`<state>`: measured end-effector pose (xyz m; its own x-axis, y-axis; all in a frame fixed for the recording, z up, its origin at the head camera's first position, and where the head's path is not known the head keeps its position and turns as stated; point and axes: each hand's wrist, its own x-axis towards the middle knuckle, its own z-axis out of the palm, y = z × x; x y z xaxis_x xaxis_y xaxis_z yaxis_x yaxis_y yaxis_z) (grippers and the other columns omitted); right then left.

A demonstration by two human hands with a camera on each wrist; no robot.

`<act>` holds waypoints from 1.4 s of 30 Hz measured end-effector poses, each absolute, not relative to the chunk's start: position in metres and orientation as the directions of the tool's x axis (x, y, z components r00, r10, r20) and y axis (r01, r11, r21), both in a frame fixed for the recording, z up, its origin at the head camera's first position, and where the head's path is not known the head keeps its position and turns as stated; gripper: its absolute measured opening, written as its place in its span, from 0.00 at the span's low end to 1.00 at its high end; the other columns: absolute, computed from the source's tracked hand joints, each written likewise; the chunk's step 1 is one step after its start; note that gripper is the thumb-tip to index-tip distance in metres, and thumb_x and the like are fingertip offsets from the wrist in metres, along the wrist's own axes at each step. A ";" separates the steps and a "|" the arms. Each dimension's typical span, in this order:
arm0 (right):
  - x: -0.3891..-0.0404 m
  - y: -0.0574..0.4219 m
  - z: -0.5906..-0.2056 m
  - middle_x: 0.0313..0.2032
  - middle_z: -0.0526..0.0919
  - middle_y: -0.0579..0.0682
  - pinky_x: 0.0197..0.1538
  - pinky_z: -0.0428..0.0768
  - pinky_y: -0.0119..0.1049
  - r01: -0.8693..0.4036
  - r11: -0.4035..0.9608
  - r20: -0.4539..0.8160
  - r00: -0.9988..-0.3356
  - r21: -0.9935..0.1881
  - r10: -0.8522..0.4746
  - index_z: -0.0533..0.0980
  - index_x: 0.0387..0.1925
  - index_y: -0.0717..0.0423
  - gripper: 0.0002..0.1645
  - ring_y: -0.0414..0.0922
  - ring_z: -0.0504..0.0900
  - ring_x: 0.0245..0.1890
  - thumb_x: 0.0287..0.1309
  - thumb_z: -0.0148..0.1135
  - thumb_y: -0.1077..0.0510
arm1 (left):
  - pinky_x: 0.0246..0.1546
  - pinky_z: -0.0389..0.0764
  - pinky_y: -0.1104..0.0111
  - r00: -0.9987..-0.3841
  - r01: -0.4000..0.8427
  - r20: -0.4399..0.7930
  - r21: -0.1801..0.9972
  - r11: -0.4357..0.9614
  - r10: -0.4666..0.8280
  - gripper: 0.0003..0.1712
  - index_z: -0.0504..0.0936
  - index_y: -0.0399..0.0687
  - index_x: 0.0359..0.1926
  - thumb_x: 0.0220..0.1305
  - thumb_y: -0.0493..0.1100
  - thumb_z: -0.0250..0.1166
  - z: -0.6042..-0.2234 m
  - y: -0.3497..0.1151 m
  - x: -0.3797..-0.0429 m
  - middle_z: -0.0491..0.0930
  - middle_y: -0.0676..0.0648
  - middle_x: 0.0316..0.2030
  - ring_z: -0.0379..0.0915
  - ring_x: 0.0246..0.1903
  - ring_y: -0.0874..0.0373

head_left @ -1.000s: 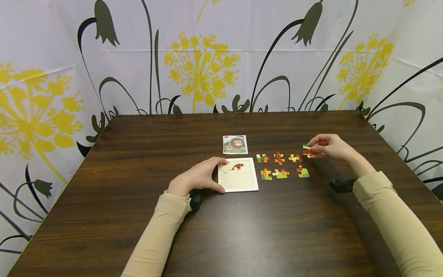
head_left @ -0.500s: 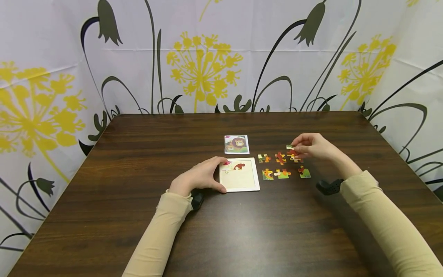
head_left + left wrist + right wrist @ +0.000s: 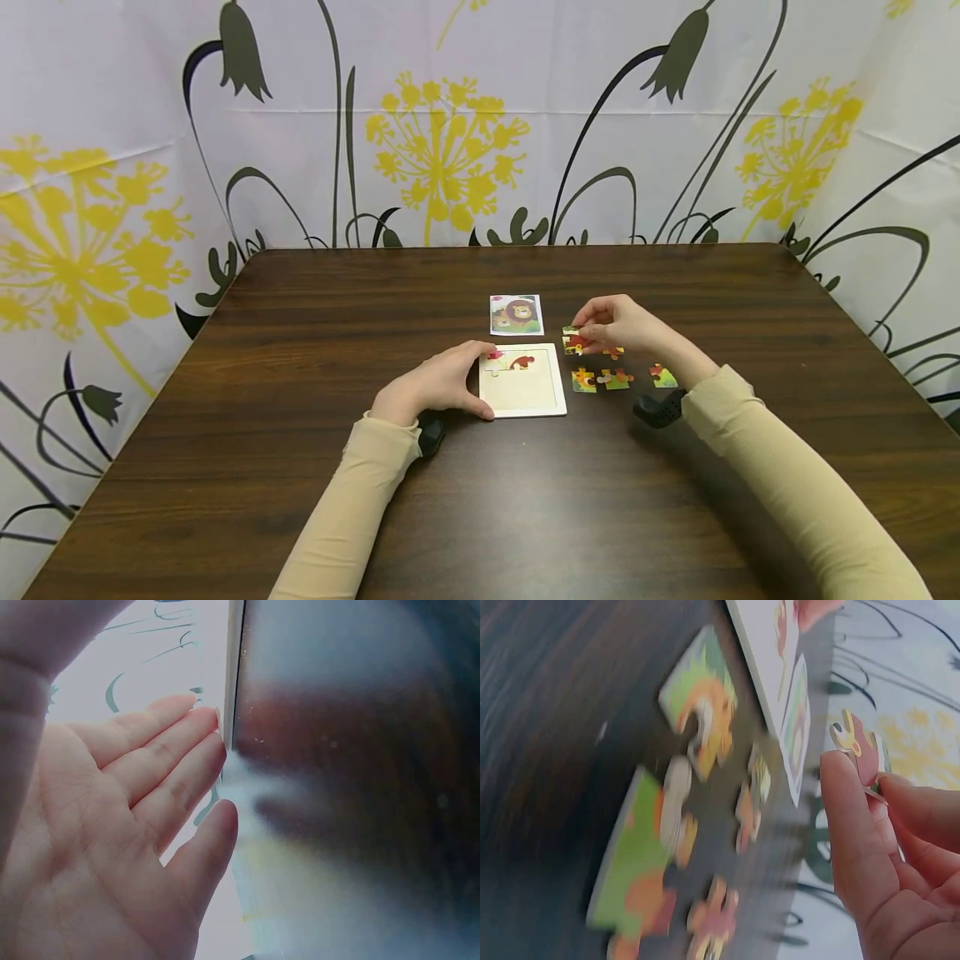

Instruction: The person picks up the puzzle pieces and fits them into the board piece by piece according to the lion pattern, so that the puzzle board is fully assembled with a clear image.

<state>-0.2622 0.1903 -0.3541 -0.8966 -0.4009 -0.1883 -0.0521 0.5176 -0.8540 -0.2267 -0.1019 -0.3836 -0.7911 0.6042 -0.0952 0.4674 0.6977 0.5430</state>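
L: your left hand is touching the puzzle tray, fingers extended | R: your right hand's fingers are pinching a red piece right of tray | loose pieces are lying on worktop nearby

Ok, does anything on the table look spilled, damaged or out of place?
No, nothing stands out. The loose multicoloured jigsaw pieces lie flat on the dark brown wooden table beside the square cream puzzle tray, and the white-bordered lion card lies beyond it. I see no spill or breakage.
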 end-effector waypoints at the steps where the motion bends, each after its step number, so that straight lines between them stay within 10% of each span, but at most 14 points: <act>1: -0.262 0.186 -0.355 0.34 0.79 0.59 0.43 0.83 0.48 -0.042 0.517 -0.197 -0.895 -0.855 -0.399 0.73 0.44 0.70 0.11 0.46 0.83 0.31 0.61 0.55 0.67 | 0.62 0.67 0.59 -0.789 0.472 -0.091 0.542 0.695 0.607 0.51 0.64 0.40 0.64 0.41 0.51 0.78 -0.384 -0.102 -0.226 0.69 0.43 0.60 0.66 0.59 0.51; 42: -0.257 0.131 -0.373 0.28 0.81 0.55 0.33 0.84 0.35 0.071 0.547 -0.263 -0.923 -0.834 -0.280 0.77 0.38 0.72 0.10 0.38 0.81 0.21 0.56 0.61 0.67 | 0.64 0.65 0.60 -0.784 0.469 -0.101 0.551 0.690 0.613 0.52 0.63 0.40 0.64 0.41 0.52 0.78 -0.384 -0.102 -0.229 0.69 0.44 0.61 0.65 0.61 0.52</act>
<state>-0.2566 0.1311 -0.3732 -0.9233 -0.2803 -0.2627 0.0713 0.5469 -0.8342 -0.2290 -0.1023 -0.3839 -0.7838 0.6128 -0.1009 0.4688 0.6904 0.5509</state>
